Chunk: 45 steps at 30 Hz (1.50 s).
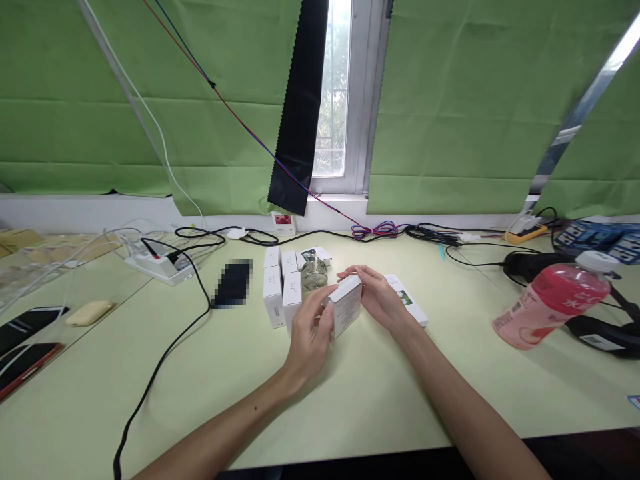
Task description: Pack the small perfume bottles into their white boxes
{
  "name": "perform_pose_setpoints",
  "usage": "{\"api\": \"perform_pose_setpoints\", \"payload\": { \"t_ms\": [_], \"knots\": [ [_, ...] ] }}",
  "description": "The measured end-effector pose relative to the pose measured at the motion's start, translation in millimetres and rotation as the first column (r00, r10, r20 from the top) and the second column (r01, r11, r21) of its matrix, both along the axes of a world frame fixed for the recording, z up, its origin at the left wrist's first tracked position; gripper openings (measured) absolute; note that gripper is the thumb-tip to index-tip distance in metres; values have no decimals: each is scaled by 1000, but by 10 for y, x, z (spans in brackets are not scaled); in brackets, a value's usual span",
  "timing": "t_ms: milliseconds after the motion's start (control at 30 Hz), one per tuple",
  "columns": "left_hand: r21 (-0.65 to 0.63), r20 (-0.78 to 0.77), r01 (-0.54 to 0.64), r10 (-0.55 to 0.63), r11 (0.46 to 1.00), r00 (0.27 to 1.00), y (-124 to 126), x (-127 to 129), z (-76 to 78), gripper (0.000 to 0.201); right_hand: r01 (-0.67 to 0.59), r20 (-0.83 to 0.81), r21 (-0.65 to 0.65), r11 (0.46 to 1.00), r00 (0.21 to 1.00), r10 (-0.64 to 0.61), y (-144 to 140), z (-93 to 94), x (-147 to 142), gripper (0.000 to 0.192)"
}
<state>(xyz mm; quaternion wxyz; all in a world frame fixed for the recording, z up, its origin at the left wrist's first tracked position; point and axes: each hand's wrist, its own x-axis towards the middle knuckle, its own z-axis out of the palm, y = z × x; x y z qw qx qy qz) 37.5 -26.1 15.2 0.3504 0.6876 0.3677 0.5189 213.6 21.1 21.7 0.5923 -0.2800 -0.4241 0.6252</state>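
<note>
White box (346,305), pale green table (350,393), pink bottle (553,298)

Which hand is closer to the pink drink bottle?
Right. The right hand grips the small white box's side facing the pink drink bottle; the left hand holds the box's far side, farther away.

Pale green worktop (350,400) fills the lower frame, white sill (75,210) along its far edge. Green blinds (475,100) span the top, narrow window (333,87) at upper centre letting in daylight, black fabric strip (300,100) hanging just left of it
</note>
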Motion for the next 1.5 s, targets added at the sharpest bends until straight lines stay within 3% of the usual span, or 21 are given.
{"api": "perform_pose_setpoints", "payload": {
  "t_ms": [400,1500],
  "knots": [
    [28,-62,-89,91,996,994,38,30,-17,31,-7,52,44,999,999,5,3,-24,21,26],
    [76,-75,-83,89,994,993,57,11,-45,32,-41,43,59,997,998,39,-1,-17,43,20]
  ]
}}
